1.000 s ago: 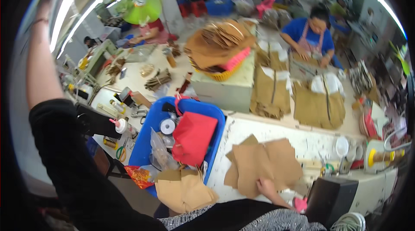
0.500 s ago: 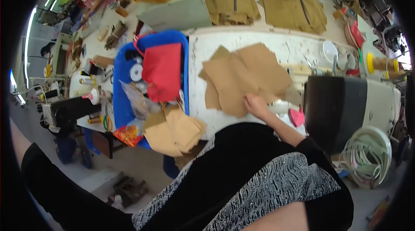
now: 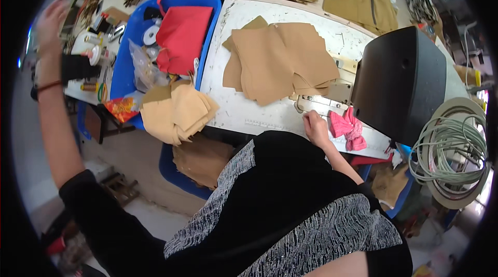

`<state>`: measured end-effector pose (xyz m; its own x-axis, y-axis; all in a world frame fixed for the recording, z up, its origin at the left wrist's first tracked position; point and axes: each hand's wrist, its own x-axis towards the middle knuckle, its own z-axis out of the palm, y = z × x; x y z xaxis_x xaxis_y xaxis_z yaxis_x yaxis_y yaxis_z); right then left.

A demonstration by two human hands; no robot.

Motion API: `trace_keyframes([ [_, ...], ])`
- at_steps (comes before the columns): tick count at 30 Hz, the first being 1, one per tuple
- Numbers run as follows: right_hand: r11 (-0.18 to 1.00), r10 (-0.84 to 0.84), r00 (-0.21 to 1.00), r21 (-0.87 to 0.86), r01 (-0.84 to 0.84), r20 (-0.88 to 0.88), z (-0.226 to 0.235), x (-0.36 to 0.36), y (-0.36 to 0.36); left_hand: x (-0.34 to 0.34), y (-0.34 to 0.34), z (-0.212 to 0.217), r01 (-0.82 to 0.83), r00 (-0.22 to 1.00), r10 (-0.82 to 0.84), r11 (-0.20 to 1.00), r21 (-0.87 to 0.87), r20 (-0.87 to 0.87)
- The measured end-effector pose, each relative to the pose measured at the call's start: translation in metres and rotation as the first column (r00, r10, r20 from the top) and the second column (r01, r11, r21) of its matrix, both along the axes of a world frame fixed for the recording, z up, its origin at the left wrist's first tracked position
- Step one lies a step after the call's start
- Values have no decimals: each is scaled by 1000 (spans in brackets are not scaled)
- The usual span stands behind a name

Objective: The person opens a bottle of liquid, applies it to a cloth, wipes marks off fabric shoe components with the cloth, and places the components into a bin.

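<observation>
From the head camera, your right hand (image 3: 315, 126) rested with fingers curled on the white surface (image 3: 249, 111) beside the sewing machine (image 3: 402, 82), gripping nothing, just below the stacked tan fabric pieces (image 3: 277, 59). Your left hand (image 3: 49, 18) stretched far out toward the cluttered side shelf; its grip could not be told. You seemed between pieces, and drawing the next one to the needle would call for both hands back.

Left hand (image 3: 52, 18) now stretches out to the cluttered side table (image 3: 85, 88); right hand (image 3: 315, 128) slides off the tan pieces (image 3: 280, 59) to the table edge.
</observation>
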<state>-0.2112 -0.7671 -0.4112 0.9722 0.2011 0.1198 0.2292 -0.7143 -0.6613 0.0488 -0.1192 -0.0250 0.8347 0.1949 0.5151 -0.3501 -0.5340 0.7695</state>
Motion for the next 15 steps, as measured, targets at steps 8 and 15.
trace_keyframes([
  [8,959,8,974,-278,57,227,22,-19,-111,-83,-257,-251,237,864,-67,929,284,-500],
  [15,916,-2,983,-395,75,181,32,-35,-174,-121,-362,-415,-351,650,609,771,531,-455],
])
